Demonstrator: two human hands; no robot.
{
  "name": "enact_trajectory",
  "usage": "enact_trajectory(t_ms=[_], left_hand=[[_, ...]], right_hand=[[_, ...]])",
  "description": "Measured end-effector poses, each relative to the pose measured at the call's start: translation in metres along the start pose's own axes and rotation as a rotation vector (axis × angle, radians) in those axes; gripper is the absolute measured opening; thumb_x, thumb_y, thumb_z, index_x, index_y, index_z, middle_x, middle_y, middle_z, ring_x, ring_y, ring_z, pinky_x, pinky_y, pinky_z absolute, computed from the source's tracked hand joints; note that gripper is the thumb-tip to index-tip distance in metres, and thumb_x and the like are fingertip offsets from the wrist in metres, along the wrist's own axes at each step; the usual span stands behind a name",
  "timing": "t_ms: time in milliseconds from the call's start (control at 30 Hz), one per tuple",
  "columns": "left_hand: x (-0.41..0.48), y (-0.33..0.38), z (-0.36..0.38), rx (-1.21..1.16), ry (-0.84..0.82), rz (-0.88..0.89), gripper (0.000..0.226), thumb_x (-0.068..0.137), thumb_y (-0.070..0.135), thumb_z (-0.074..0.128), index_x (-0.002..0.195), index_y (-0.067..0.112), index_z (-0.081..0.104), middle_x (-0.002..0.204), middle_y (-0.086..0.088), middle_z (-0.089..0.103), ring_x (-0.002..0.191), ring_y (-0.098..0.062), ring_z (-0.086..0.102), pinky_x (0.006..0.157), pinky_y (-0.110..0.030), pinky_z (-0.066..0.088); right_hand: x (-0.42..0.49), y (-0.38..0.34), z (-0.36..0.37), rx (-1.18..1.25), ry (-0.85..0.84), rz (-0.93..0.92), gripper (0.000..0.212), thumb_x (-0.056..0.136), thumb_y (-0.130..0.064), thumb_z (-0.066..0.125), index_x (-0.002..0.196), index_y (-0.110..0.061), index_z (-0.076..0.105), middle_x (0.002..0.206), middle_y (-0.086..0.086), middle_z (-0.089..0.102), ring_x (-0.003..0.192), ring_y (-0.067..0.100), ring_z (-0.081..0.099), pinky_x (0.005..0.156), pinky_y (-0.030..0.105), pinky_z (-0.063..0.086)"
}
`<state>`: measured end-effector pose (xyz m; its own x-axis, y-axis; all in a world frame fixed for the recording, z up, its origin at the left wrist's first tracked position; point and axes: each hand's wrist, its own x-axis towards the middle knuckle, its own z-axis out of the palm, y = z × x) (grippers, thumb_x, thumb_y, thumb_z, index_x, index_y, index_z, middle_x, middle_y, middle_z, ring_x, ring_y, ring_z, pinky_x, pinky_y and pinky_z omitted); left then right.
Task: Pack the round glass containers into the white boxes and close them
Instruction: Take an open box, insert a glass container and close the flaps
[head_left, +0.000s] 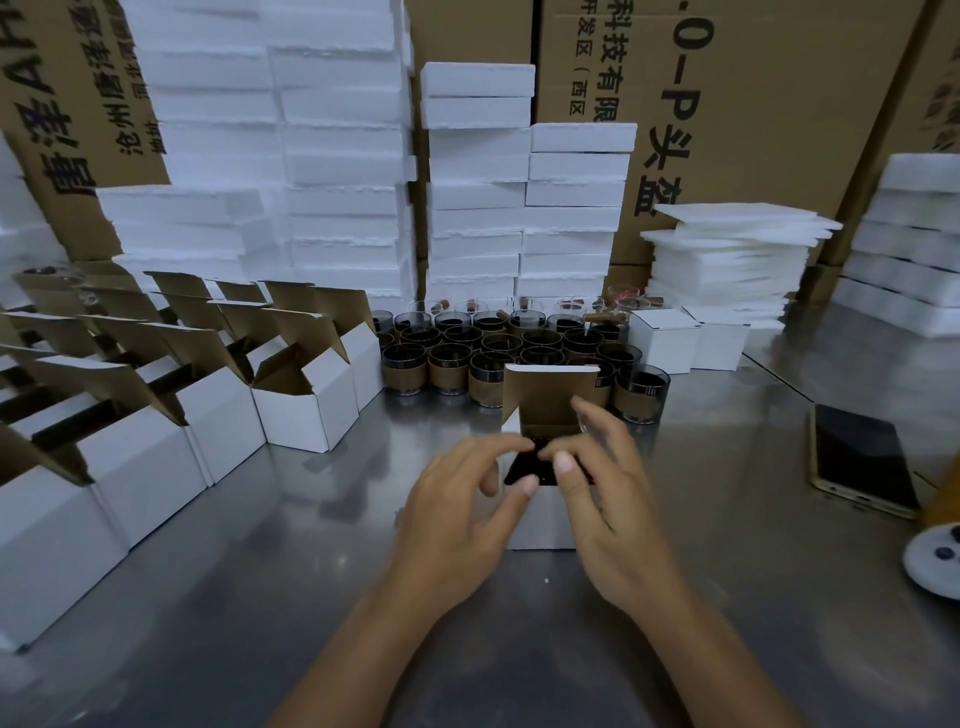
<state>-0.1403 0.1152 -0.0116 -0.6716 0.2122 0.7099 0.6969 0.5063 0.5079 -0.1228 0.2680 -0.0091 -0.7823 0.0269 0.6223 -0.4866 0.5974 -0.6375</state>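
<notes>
A small white box (540, 514) stands on the metal table in front of me, its brown-lined lid (550, 395) raised at the back. A dark round glass container (524, 467) sits inside it, mostly hidden by my fingers. My left hand (457, 514) reaches in from the left, fingers spread over the opening and thumb by the front rim. My right hand (608, 493) covers the box's right side, thumb at the front edge. Neither hand visibly grips anything. Behind the box stands a cluster of several glass containers with brown sleeves (498, 348).
Rows of open white boxes (306, 400) fill the left of the table. Two closed white boxes (662, 340) stand at the back right. Foam block stacks (519, 208) and foam sheets (727, 260) line the back. A phone (862, 457) and a white round object (935, 561) lie at the right.
</notes>
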Motion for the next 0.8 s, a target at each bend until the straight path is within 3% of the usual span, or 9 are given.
enact_trajectory(t_ms=[67,167,233,333,467,600,700,800], left_hand=[[0.001,0.002,0.0,-0.121,0.053,-0.113,0.022,0.087,0.042,0.051,0.109,0.046,0.052,0.073,0.009,0.05,0.074,-0.009,0.052,0.07,-0.011,0.038],[0.003,0.003,0.002,-0.246,0.044,-0.257,0.024,0.092,0.028,0.055,0.108,0.046,0.05,0.079,0.005,0.055,0.077,-0.005,0.054,0.069,-0.01,0.04],[0.005,0.005,0.005,-0.317,-0.019,-0.363,0.022,0.092,0.026,0.055,0.105,0.044,0.05,0.085,0.003,0.055,0.076,0.001,0.052,0.067,-0.008,0.039],[0.006,0.004,0.006,-0.383,-0.069,-0.478,0.022,0.091,0.028,0.056,0.11,0.037,0.048,0.096,0.002,0.053,0.074,0.008,0.051,0.066,-0.003,0.038],[0.009,0.003,0.006,-0.43,-0.092,-0.605,0.044,0.09,0.028,0.058,0.13,0.031,0.04,0.107,0.01,0.048,0.089,0.005,0.052,0.063,0.002,0.037],[0.01,0.003,0.004,-0.506,-0.132,-0.629,0.055,0.09,0.02,0.058,0.132,0.044,0.033,0.118,0.013,0.046,0.109,0.004,0.047,0.07,-0.007,0.04],[0.01,0.006,0.001,-0.503,-0.148,-0.531,0.063,0.09,0.011,0.054,0.12,0.062,0.033,0.122,0.011,0.046,0.114,0.006,0.043,0.085,-0.013,0.037],[0.01,0.011,-0.002,-0.507,-0.154,-0.472,0.062,0.089,0.011,0.052,0.108,0.069,0.041,0.121,0.016,0.049,0.112,0.013,0.042,0.098,-0.022,0.036]], right_hand=[[0.001,-0.004,0.001,0.13,0.158,0.03,0.018,0.094,-0.028,0.042,0.1,-0.041,0.052,0.127,-0.018,0.044,0.121,-0.009,0.039,0.098,0.01,0.032],[0.005,-0.005,0.001,0.293,0.223,0.212,0.026,0.096,-0.016,0.049,0.108,-0.039,0.048,0.118,-0.012,0.052,0.115,0.001,0.048,0.101,0.027,0.04],[0.007,-0.003,0.002,0.395,0.174,0.344,0.031,0.093,-0.012,0.053,0.115,-0.033,0.046,0.119,-0.016,0.052,0.113,-0.002,0.049,0.096,0.018,0.04],[0.011,-0.004,0.002,0.514,0.095,0.474,0.04,0.091,-0.005,0.054,0.122,-0.027,0.044,0.112,-0.017,0.053,0.101,-0.012,0.049,0.076,-0.001,0.039],[0.011,-0.002,0.002,0.522,0.059,0.545,0.049,0.089,-0.002,0.052,0.131,-0.025,0.042,0.107,-0.018,0.054,0.093,-0.014,0.048,0.064,-0.005,0.038],[0.012,-0.006,-0.001,0.524,0.025,0.567,0.061,0.087,-0.002,0.052,0.138,-0.032,0.039,0.106,-0.011,0.059,0.094,-0.003,0.055,0.062,0.002,0.042],[0.011,-0.009,-0.002,0.509,0.0,0.53,0.06,0.086,0.0,0.052,0.125,-0.044,0.044,0.107,-0.004,0.061,0.1,0.008,0.058,0.072,0.012,0.044],[0.01,-0.011,-0.004,0.54,-0.013,0.511,0.048,0.085,0.002,0.053,0.115,-0.034,0.055,0.109,-0.002,0.063,0.097,0.005,0.06,0.073,0.014,0.046]])
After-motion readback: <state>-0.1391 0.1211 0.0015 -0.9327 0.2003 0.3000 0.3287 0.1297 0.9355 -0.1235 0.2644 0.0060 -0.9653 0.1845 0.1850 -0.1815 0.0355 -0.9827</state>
